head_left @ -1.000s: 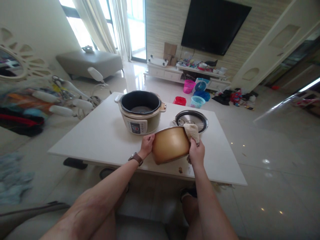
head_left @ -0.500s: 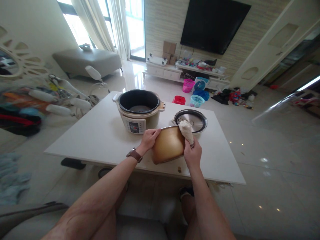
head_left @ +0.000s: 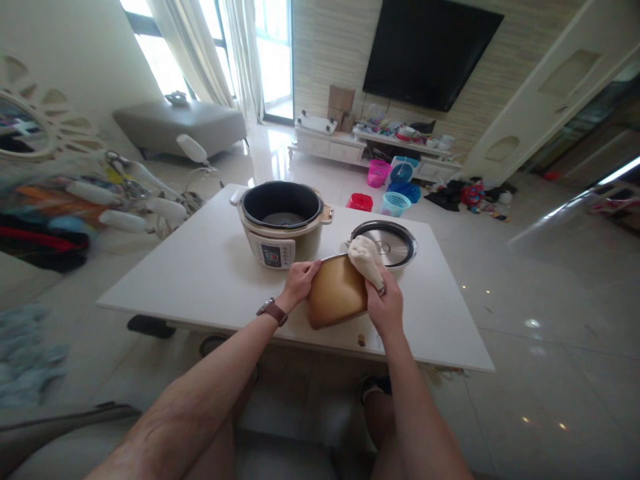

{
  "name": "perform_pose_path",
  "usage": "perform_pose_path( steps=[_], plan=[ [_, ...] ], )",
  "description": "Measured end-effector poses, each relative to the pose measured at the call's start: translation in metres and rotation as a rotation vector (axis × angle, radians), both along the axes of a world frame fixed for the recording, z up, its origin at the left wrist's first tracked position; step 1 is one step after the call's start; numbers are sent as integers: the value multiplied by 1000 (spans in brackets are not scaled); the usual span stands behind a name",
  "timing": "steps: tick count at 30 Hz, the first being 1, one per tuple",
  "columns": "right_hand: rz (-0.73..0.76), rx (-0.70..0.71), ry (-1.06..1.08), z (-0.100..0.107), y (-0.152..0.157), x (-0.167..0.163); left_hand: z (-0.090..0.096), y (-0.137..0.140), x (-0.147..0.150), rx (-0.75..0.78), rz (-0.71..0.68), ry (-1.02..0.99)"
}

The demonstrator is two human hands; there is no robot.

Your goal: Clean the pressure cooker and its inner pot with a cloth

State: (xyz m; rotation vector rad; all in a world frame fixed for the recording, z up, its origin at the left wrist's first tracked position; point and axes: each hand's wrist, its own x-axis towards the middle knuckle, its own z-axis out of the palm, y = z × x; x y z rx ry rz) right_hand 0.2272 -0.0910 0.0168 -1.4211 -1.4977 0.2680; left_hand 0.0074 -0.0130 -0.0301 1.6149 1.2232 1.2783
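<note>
At 11 o'clock, cooker [head_left: 302, 245] uncovered; lid [head_left: 399, 243] off at 1; pot [head_left: 336, 295] held by left hand [head_left: 297, 289], cloth [head_left: 365, 257] by right hand [head_left: 386, 307]; wiping likely unfinished.

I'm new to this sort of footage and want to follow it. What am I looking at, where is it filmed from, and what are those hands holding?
There is no machine at work here: these are a person's own bare hands. One camera, worn on the head, looks forward and down, so the arms reach in from the bottom of the picture.

The left hand, with a watch on its wrist, grips a golden-brown pot by its rim, and the pot is tilted. The right hand holds a pale cloth at the pot's other side.

On the white table beyond them stands an open cooker, with a control panel on its front. To its right lies a round, metal-faced piece that looks like a lid.
</note>
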Motion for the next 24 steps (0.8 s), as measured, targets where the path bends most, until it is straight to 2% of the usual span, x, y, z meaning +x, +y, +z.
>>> perform_pose_path(
  steps=[4, 10, 13, 19, 24],
  plan=[
    [-192, -167, 313, -15, 7, 10, -13, -1, -5, 9, 38, -79],
    [-292, -218, 393, -19, 10, 16, -30, -2, -10, 18, 81, -65],
    [-295, -204, 399, -17, 9, 15, -22, 3, -12, 16, 22, 4],
    [-265, -195, 341, -13, 5, 9, 12, 5, -6, 51, -92, 62],
    [-221, -130, 199, -13, 1, 4, 16, 3, -3, 53, -110, 100]
  ],
)
